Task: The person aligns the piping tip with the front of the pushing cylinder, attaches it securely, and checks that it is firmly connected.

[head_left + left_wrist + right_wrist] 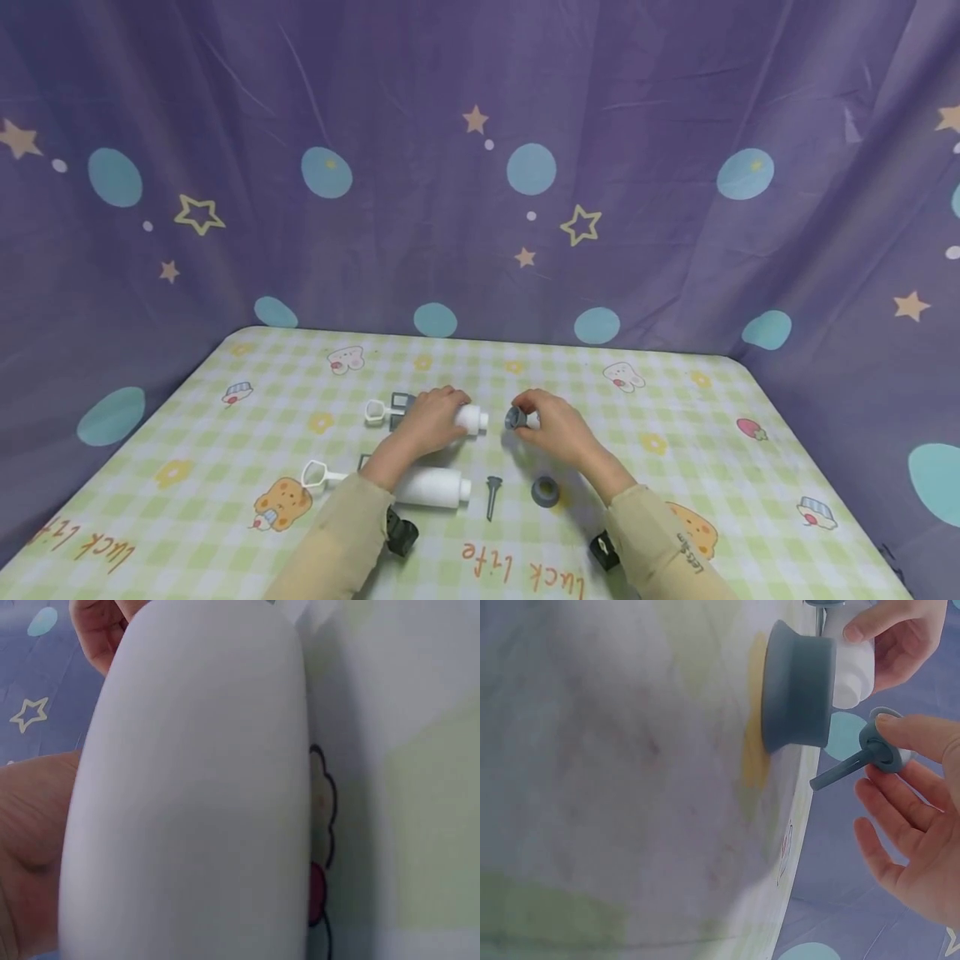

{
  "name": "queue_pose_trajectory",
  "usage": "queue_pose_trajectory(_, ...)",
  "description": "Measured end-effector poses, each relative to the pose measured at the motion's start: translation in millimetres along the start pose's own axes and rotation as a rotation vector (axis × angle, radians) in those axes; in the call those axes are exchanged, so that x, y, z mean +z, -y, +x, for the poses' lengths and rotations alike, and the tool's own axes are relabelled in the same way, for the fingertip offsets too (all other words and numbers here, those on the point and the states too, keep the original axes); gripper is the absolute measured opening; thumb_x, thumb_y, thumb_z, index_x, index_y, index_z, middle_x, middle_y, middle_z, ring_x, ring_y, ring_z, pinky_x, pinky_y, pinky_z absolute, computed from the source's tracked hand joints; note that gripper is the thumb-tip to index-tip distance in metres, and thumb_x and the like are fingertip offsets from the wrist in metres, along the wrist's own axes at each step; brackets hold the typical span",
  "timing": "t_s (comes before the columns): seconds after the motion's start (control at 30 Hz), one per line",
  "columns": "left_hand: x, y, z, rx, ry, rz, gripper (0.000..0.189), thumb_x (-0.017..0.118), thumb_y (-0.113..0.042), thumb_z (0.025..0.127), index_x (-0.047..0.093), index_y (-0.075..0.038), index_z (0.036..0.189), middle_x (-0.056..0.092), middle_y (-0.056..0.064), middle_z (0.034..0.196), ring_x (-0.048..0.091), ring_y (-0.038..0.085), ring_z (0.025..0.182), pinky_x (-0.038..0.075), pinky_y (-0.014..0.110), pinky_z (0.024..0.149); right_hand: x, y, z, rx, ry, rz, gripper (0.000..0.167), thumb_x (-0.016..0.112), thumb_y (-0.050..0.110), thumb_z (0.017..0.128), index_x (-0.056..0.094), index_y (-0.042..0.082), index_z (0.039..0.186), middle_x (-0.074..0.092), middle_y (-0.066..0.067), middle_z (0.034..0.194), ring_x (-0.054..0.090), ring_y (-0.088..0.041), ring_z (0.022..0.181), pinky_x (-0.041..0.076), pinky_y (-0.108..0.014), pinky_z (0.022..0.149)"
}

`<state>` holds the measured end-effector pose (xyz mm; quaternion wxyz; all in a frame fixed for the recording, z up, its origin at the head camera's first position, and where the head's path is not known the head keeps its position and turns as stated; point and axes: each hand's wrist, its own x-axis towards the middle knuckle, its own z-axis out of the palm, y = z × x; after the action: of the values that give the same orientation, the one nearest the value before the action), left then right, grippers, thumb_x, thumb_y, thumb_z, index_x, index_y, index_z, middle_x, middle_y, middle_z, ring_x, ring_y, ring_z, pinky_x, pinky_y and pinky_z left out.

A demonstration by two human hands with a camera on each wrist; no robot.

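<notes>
My left hand grips a white cylinder with a stepped white neck, lying on its side at the middle of the table; the right wrist view shows the thumb over its top and fingers beneath. A white loop handle and a grey frame extend from its left end. Just right of the neck, my right hand pinches a small grey flared piece. In the right wrist view, this piece has a slim stem pointing down-left and a white part behind it.
Nearer lies a second white cylinder with a loop handle, partly behind the left forearm. A grey nail-shaped piece and a grey ring lie to its right. A checked cloth covers the table; a purple curtain hangs behind.
</notes>
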<state>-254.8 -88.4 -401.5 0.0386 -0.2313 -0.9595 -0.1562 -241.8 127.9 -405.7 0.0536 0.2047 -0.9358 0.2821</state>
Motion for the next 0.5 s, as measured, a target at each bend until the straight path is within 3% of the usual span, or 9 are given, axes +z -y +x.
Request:
queue_pose_trajectory(0.2,0.8,0.1,5.5,0.012,0.005,0.058,0.04,0.069,-0.02,0.076,0.061,-0.007,0.113,0.062,0.01,0.101,0.057,0.028,0.091,0.044,0.044,0.082,-0.9,1.0,-0.3,-0.011,-0.002,0.003,0.035,0.074,0.019,0.075,0.062,0.014,0.108,0.063,0.001,0.097,0.06,-0.017,0.092,0.047,-0.037,0.08)
queue_pose_trajectory(0.5,4.3,0.3,5.5,-0.003,0.032,0.056,0.039,0.07,-0.02,0.075,0.062,-0.009,0.111,0.062,0.007,0.099,0.057,0.026,0.09,0.043,0.045,0.083,2.0,-1.0,-1.7,-0.031,0.008,0.004,0.036,0.074,0.02,0.075,0.063,0.011,0.108,0.062,0.001,0.096,0.059,-0.017,0.091,0.048,-0.037,0.08)
